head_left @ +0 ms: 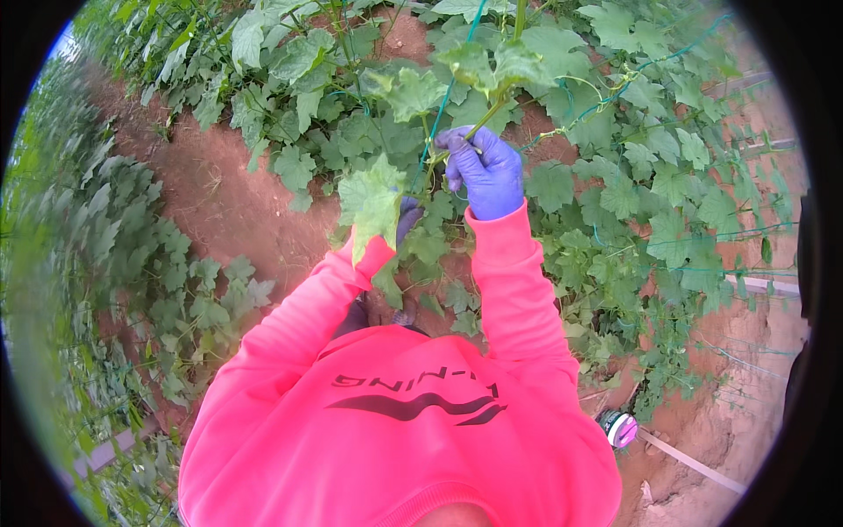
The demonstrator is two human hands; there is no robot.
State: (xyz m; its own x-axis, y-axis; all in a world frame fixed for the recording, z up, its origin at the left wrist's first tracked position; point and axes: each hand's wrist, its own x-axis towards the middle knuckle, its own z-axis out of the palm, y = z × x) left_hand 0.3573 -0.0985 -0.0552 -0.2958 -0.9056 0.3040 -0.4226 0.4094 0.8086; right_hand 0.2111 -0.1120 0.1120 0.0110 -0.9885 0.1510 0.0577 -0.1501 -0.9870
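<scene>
My right hand point(486, 169), in a purple glove with a pink sleeve, is raised and closed around a green vine stem point(492, 110) where it meets a teal support string point(443, 105). My left hand point(407, 218), also purple-gloved, is mostly hidden behind a large lobed leaf point(371, 202) lower on the same vine; only a small part of the glove shows, so I cannot tell what it grips. Young leaves point(492, 63) crown the stem above my right hand.
Rows of leafy vines point(632, 176) climb teal strings on the right and run along the left. A red-brown soil path point(211, 193) lies between them. A white pipe point(694, 464) and a small round pink-and-white object point(620, 429) lie on the ground at lower right.
</scene>
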